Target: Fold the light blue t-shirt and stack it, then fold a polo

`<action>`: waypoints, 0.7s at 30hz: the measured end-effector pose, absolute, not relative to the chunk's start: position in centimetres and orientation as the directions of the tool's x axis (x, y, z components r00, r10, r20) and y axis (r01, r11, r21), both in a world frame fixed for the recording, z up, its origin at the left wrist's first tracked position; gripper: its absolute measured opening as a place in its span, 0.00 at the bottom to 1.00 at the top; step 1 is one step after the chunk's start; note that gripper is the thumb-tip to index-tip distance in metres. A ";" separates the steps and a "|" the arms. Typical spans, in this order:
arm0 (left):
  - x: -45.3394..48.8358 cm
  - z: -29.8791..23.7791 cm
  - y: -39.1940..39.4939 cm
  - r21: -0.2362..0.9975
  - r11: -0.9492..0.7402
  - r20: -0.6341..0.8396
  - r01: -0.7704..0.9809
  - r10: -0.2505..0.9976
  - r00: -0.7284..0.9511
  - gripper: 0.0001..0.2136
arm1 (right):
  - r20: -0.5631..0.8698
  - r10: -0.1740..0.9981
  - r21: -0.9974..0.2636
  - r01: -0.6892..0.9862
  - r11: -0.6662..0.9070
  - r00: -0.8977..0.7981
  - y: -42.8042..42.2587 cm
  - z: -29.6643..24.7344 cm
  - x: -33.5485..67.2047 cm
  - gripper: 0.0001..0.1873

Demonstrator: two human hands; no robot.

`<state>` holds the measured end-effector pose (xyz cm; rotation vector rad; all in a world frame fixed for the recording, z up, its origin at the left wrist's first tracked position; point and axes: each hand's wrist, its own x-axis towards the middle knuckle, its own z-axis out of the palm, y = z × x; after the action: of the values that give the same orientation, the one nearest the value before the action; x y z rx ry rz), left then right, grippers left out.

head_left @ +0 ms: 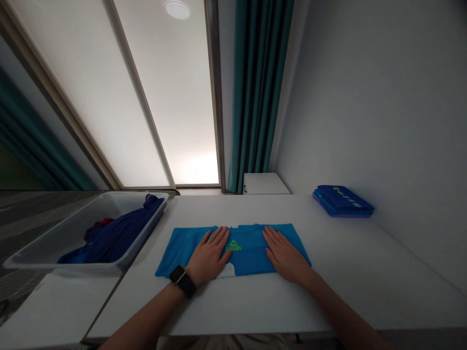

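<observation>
A light blue shirt (248, 262) lies folded into a wide, flat rectangle on the white table, with a green logo near its middle and a small white patch at its front edge. Flat on its left part rests my left hand (209, 255), fingers stretched out, a black watch on the wrist. My right hand (284, 253) presses flat on the right part, fingers extended and slightly apart. Neither hand grips the cloth. The logo shows between the two hands.
At the back right, against the wall, sits a stack of folded blue garments (343, 201). A translucent plastic bin (40, 233) at the left holds crumpled dark blue and red clothes (113, 236). Behind the table (233, 308) stand a small white cabinet (265, 183) and a teal curtain (260, 97).
</observation>
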<state>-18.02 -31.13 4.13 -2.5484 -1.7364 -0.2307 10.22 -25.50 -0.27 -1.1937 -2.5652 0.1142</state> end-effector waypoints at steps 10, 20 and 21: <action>-25.5 5.0 -32.0 0.024 -0.186 0.052 0.982 0.981 0.185 0.27 | 0.185 0.764 -0.118 0.758 0.641 -0.617 -25.3 -0.9 10.6 0.32; -28.0 7.9 -29.3 0.275 -0.248 0.061 0.929 0.969 0.240 0.14 | 0.112 0.789 -0.171 0.771 0.614 -0.604 -25.2 -0.1 10.9 0.33; -28.1 7.8 -29.1 0.285 -0.248 0.068 0.926 0.969 0.239 0.13 | 0.101 0.794 -0.176 0.774 0.608 -0.600 -25.2 0.0 10.9 0.33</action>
<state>-28.12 -29.06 7.82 -2.6119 -2.0251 -0.3849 10.87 -25.21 0.03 -1.3096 -2.6622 0.1703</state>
